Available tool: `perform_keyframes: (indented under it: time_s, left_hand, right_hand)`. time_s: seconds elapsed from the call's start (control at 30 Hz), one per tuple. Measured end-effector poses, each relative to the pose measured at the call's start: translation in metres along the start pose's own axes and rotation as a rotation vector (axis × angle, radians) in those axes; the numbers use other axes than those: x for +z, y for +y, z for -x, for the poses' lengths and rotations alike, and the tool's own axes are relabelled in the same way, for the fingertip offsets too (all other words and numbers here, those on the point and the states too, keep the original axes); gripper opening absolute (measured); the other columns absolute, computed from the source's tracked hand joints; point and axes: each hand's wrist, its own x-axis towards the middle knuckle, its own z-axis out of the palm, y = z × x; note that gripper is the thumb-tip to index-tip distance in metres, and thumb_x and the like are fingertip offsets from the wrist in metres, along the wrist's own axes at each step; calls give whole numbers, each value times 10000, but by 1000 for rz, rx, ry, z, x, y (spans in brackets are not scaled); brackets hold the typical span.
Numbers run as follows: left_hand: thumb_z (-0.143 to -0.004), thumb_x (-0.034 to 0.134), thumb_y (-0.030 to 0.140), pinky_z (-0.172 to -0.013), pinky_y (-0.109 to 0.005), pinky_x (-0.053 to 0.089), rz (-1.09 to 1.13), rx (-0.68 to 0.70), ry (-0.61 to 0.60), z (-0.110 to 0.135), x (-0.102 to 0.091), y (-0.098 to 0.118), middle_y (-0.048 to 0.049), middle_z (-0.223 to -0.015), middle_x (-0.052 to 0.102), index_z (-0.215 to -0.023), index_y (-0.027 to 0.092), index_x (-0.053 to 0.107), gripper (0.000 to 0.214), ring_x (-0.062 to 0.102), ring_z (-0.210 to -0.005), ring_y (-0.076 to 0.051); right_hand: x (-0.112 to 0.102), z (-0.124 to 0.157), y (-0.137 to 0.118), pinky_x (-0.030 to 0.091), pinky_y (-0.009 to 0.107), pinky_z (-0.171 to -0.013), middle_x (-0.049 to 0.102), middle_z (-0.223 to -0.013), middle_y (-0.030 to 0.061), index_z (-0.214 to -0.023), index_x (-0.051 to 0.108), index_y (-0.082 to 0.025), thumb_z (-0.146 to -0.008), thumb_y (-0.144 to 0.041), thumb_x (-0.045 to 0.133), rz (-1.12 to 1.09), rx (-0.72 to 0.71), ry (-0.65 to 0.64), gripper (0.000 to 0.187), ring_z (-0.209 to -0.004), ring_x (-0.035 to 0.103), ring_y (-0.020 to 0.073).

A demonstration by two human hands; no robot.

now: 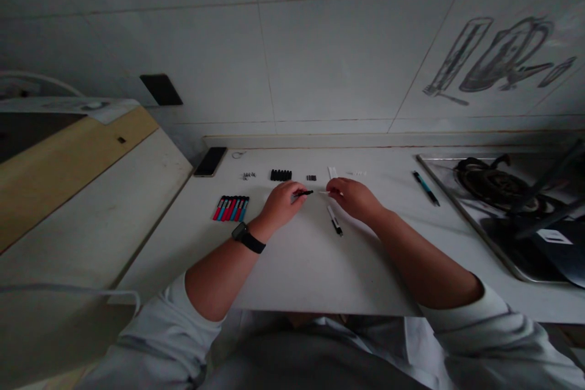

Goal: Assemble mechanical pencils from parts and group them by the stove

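Note:
My left hand [284, 202] is closed on a small black pen part [303, 193] whose dark tip points right. Facing it, my right hand [351, 194] pinches a thin white stick [323, 192], which points left at the black part with a short gap between them. Just below lies a white-and-black pen [335, 220] on the white counter [292, 262]. Beyond my hands are a row of black cylindrical pieces [281, 175], a few small black pieces [311, 178] and white strips [332, 172], partly behind my right fingers.
Red and blue pen barrels [231, 208] lie side by side at left, near small metallic pieces [249, 176]. A phone [210, 161] rests at the back left. Tiny white parts [361, 173] sit behind my right hand. A teal-and-black pen [426, 187] lies beside the gas stove [457, 201].

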Motion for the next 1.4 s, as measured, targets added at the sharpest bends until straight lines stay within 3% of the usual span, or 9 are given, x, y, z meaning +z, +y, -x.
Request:
perform_keyframes:
  time_s: [0.1, 0.27, 0.63, 0.83, 0.97, 1.2, 1.4]
  left_hand:
    - [-908, 722, 141, -846, -344, 553, -7, -3, 2, -1, 0, 0, -31, -953, 701, -989, 201, 701, 103, 670, -909, -189]
    - [-907, 725, 141, -862, -346, 544, 3, 13, -7, -1, -1, 1, -31, -961, 696, -986, 199, 700, 102, 663, -931, -192]
    - [-905, 732, 144, -868, -354, 536, 0, 37, -44, -2, -2, 4, -34, -966, 704, -961, 202, 698, 88, 657, -945, -199]
    - [-903, 752, 173, -883, -368, 544, 32, 57, -80, -1, -2, 7, -40, -978, 714, -968, 199, 705, 85, 666, -953, -203]
    - [-912, 743, 170, -896, -370, 548, 67, 73, -91, -1, -1, 11, -39, -977, 717, -970, 206, 712, 75, 672, -963, -203]
    - [-896, 759, 152, -886, -358, 554, 86, 94, -91, 0, 2, 12, -48, -974, 729, -985, 195, 723, 105, 689, -937, -199]
    - [-907, 753, 171, -888, -364, 561, 121, 99, -141, 0, 1, 17, -46, -963, 743, -963, 197, 726, 67, 701, -924, -201]
  right_hand:
    - [2, 0, -1, 478, 297, -834, 752, -1047, 79, -1056, 728, -206, -992, -192, 583, -75, -80, 103, 159, -931, 680, 211]
    - [5, 1, -2, 501, 311, -841, 752, -1008, 83, -1026, 751, -204, -1016, -215, 565, -112, -155, 163, 186, -905, 685, 207]
    - [8, 3, -7, 510, 309, -832, 752, -1010, 82, -1034, 773, -210, -1024, -227, 573, -77, -183, 160, 201, -906, 686, 205]
    - [12, 3, -13, 510, 345, -935, 764, -1124, 92, -1198, 727, -223, -1026, -244, 578, -119, -129, 119, 229, -1026, 693, 229]
    - [13, 4, -20, 532, 359, -932, 742, -1151, 109, -1266, 686, -226, -1032, -263, 559, -232, -150, 116, 270, -998, 695, 223]
    - [24, 3, -26, 553, 376, -937, 683, -1179, 128, -1314, 618, -225, -1073, -466, 450, -565, -107, 235, 379, -1088, 661, 228]
    - [20, 2, -29, 544, 423, -1005, 638, -1310, 137, -1313, 575, -244, -1036, -686, 388, -913, -49, 182, 554, -1264, 607, 251]
